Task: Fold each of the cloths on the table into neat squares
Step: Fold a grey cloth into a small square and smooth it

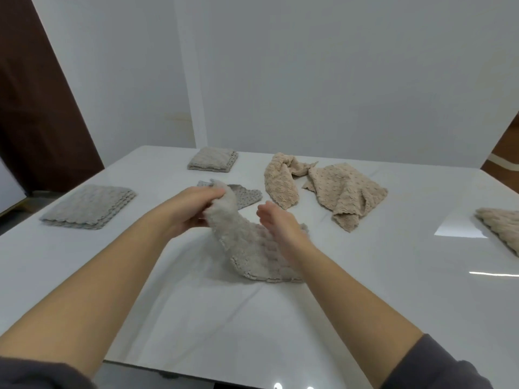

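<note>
Fingers (pixel 214 193) of the left hand (pixel 193 209) curl tight, clamped on the top edge of a grey cloth (pixel 247 248) and holding that end off the table (pixel 365 290). The rest of the cloth slopes down to the right, its lower part lying on the tabletop in front of the person. The right hand (pixel 276 224) sits over the cloth's right side, fingers loose and slightly apart, blurred; whether it touches the cloth cannot be told. Both forearms are bare, with dark sleeves (pixel 449 369) pushed up at the bottom corners.

Just behind the left hand a flat grey dotted piece (pixel 245 196) lies on the table; same cloth or another, cannot tell. Left of the hands lies a folded grey square (pixel 88 206), and a second folded grey square (pixel 213 159) sits near the far edge. Right of centre are two beige cloths, unfolded and rumpled: one long and bunched (pixel 282 181), one spread wider (pixel 345 192), touching at the far end. A folded beige cloth (pixel 502 226) lies at the right edge, partly cut off.
</note>
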